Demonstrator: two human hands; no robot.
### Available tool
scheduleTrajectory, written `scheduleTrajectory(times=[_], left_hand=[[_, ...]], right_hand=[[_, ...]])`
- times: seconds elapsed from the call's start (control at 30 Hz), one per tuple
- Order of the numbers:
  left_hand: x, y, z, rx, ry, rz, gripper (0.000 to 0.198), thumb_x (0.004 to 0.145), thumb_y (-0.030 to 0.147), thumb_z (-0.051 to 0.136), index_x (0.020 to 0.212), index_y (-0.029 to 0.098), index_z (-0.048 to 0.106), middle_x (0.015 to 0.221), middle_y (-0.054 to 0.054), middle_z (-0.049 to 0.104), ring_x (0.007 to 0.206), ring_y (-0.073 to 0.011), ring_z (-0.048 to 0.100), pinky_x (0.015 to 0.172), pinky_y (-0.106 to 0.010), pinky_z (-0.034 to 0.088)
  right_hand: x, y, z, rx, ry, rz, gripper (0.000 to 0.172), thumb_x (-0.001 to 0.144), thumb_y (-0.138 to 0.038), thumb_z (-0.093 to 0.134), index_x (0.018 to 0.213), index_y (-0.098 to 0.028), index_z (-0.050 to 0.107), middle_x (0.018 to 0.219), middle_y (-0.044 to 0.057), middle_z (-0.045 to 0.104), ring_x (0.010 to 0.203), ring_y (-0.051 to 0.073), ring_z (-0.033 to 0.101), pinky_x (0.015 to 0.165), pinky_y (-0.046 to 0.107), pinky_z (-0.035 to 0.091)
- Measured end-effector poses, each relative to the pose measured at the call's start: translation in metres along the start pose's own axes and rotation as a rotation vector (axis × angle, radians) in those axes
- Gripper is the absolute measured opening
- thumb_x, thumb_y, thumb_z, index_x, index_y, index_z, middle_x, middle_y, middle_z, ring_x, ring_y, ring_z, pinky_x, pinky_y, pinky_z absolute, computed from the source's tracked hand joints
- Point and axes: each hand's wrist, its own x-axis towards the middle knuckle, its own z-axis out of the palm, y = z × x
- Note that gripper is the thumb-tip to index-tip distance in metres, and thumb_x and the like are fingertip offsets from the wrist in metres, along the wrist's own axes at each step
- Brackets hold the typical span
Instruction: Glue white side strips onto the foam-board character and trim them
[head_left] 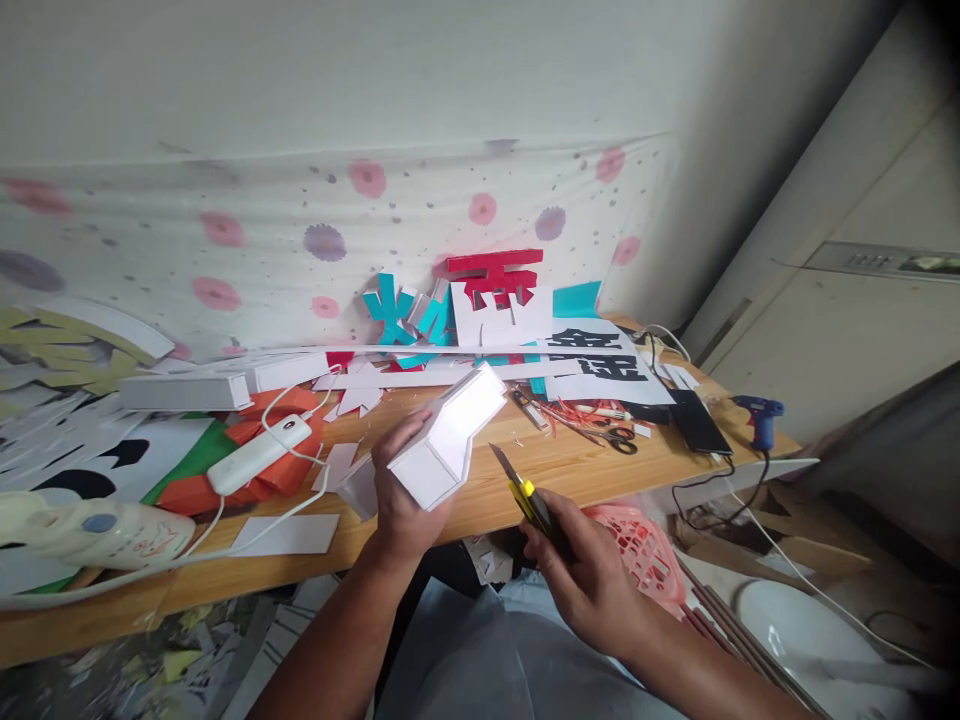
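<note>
Held up over the table's front edge is a bent white foam-board piece (pixel 446 440), boxed in with side walls. My left hand (pixel 409 500) grips it from the left and below, so some fingers are hidden behind it. To its right, my right hand (pixel 574 560) is closed around a black and yellow utility knife (pixel 534 500). The knife's blade is extended and points up and left, a short gap away from the white piece. Behind my left hand, another white piece (pixel 358 490) rests on the wooden table (pixel 480 515).
Scissors (pixel 621 438) and orange scraps lie right of centre. Farther right are a phone (pixel 699 420) and a blue glue gun (pixel 759 415). A white power strip (pixel 259 455) and a bottle (pixel 97 530) occupy the left. Red and teal cut-out characters (pixel 495 275) stand against the wall.
</note>
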Motion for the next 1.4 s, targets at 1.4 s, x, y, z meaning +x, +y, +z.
scheduleTrajectory(times=[1.4], left_hand=[[-0.014, 0.028, 0.053, 0.097, -0.089, 0.095, 0.074, 0.088, 0.023, 0.090, 0.150, 0.021, 0.052, 0.146, -0.023, 0.069, 0.139, -0.0415, 0.065, 0.121, -0.065, 0.041]], right_hand=[[-0.019, 0.010, -0.018, -0.290, 0.010, 0.033, 0.050, 0.113, -0.021, 0.050, 0.163, -0.022, 0.045, 0.133, 0.017, 0.075, 0.117, 0.031, 0.076, 0.097, 0.045, 0.065]])
